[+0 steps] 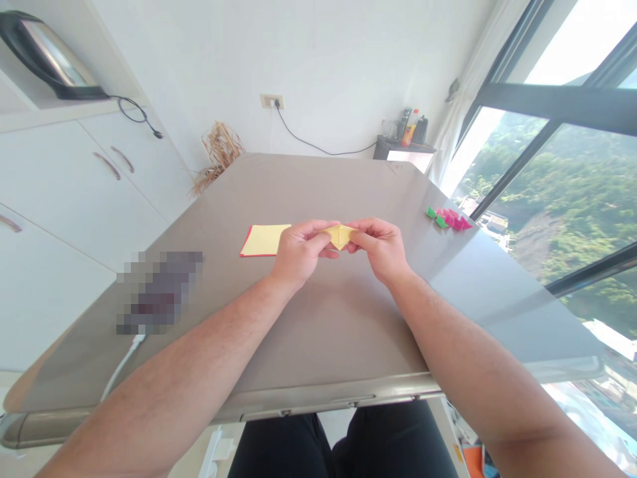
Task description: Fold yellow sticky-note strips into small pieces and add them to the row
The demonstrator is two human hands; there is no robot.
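Between my two hands, above the middle of the table, is a small piece of folded yellow paper point(341, 236) with creases and a point toward me. My left hand point(301, 251) pinches its left end between thumb and fingers. The right end is pinched the same way by my right hand point(381, 245). Just left of my left hand lies a stack of yellow paper sheets point(263, 240) with a red edge, partly covered by that hand. Several small folded paper pieces point(450, 219), pink and green, sit near the table's right edge.
The grey table point(318, 189) stretches to the white wall. A blurred-out dark object point(162, 292) with a white cable point(121, 365) lies at the left. Dried stalks point(219, 156) stand beyond the far left corner. A small stand point(405, 151) holds bottles at the far right, near the window.
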